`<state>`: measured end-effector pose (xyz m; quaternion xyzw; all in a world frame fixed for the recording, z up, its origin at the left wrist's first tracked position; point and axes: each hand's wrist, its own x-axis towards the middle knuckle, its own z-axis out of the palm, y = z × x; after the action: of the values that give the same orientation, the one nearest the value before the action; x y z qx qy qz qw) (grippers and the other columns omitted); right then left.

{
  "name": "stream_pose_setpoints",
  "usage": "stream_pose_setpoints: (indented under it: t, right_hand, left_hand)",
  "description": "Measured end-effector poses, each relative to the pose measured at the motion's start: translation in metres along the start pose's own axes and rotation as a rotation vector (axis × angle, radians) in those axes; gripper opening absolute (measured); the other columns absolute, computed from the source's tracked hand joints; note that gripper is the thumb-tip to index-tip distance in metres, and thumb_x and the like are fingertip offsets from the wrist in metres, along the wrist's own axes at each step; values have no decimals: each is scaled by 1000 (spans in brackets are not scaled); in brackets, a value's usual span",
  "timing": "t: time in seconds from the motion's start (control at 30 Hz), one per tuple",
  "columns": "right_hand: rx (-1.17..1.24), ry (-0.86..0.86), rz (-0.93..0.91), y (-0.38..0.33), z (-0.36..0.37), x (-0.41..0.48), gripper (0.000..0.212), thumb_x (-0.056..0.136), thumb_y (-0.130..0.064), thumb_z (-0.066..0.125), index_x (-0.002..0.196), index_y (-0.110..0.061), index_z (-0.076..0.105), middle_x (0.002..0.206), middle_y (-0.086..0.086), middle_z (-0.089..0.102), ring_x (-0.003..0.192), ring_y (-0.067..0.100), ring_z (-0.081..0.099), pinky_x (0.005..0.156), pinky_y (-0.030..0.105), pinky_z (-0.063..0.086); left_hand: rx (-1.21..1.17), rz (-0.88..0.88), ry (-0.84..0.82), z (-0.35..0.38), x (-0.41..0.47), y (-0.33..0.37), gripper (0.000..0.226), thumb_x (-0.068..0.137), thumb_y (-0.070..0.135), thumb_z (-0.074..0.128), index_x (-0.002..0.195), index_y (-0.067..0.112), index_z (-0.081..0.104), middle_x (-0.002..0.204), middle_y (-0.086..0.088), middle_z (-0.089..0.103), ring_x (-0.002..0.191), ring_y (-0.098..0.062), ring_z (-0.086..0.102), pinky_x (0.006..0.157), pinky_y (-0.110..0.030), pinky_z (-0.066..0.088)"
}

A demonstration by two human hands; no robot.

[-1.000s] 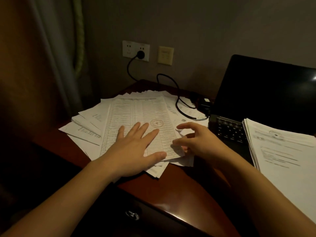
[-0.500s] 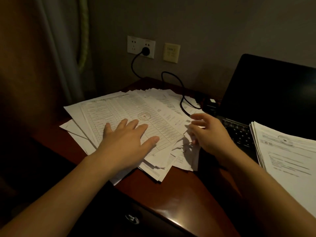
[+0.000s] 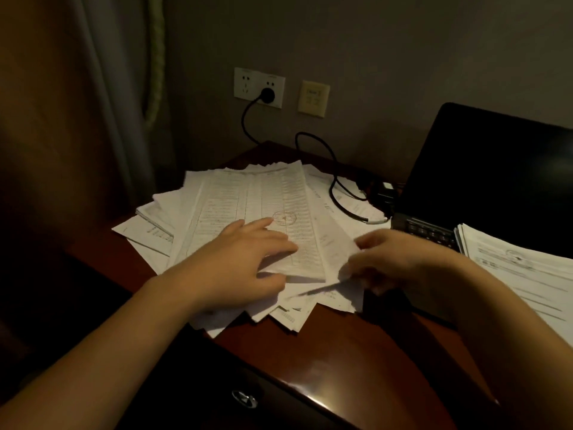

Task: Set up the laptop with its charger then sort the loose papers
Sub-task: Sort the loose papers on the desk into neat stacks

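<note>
A fanned pile of loose printed papers [image 3: 254, 193] covers the left part of the dark wooden desk [image 3: 341, 346]. My left hand [image 3: 245, 262] rests on the top sheet, a table form with a red stamp, fingers fairly straight. My right hand [image 3: 393, 262] pinches the right edge of the pile's sheets, blurred by motion. An open black laptop [image 3: 483, 181] stands at the right, screen dark. Its black charger cable [image 3: 335, 184] runs from the wall socket [image 3: 266, 94] across the papers to the laptop's left side.
A second, neater stack of papers [image 3: 521, 274] lies on the laptop's keyboard at the right. A beige wall switch [image 3: 313, 98] sits beside the socket. A curtain [image 3: 102, 113] hangs at the left. A drawer handle [image 3: 245, 398] shows below the desk's front edge.
The top sheet swung back from a leftward tilt to nearly straight under my left hand. My right hand dropped from near the cable to the pile's lower right edge.
</note>
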<state>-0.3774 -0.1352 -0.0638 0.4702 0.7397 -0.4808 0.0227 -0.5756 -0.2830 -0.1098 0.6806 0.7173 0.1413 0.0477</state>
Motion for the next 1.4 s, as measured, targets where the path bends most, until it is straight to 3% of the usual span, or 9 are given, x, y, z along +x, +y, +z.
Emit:
stream_pose_setpoints:
  t: [0.17,0.27,0.37,0.47,0.57,0.93,1.1,1.3,1.4]
  right_hand:
    - [136,-298,-28,26,6,-23,22,93,-11,65,107,6,64,79,11,66,62,14,63,50,21,50]
    - [275,-206,-83,31,9,-23,21,96,-9,61,111,4,67,84,13,70,66,15,66,49,20,50]
    - [387,-135,-121,32,15,-26,19,96,-8,61,111,0,69,87,14,74,66,15,67,50,20,52]
    - [439,-57,-148,32,26,-27,17,96,-10,61,108,-1,70,91,15,76,65,14,69,52,19,54]
    - [484,0,-189,29,32,-27,15,96,-10,61,105,-1,70,87,16,76,63,14,69,52,19,54]
    - [524,1,-199,28,40,-26,23,92,-18,70,106,0,70,78,16,72,61,19,65,52,23,54]
    - [448,109,-218,27,48,-25,30,91,-30,71,104,-3,72,66,14,69,49,18,58,50,26,53]
    - [476,-58,-191,30,33,-29,19,95,-13,65,110,-3,72,83,10,75,66,16,68,57,22,55]
    - [481,-33,-192,29,31,-29,20,93,-14,67,107,0,73,80,11,73,62,15,65,54,21,54]
  left_hand:
    - [-40,22,195,5,-10,14,40,100,43,40,137,40,56,131,21,59,117,-6,55,94,-27,48]
    - [-144,12,323,13,-8,13,38,102,38,35,127,35,63,99,11,67,81,-6,57,63,-24,45]
    - [-237,-14,451,18,-7,15,55,104,28,46,152,50,27,80,9,63,65,-9,56,48,-19,42]
    - [-281,43,518,20,-11,19,81,101,17,54,149,62,7,76,14,56,80,-3,56,55,-12,46]
    - [-253,88,492,22,-9,22,57,99,17,46,147,47,40,101,15,58,90,13,50,59,-6,42]
    - [-392,-24,193,34,-7,10,87,73,80,62,149,51,33,123,16,53,112,-1,50,88,-19,44]
    - [-457,-65,240,30,-8,14,68,82,60,67,144,53,39,123,17,55,100,17,46,78,-10,42]
    - [-667,-39,360,23,-13,18,72,104,23,49,143,71,12,97,-8,65,76,-21,65,66,-47,58]
    - [-606,-20,406,24,-13,15,70,105,14,46,141,69,25,88,1,67,73,-2,62,60,-18,51]
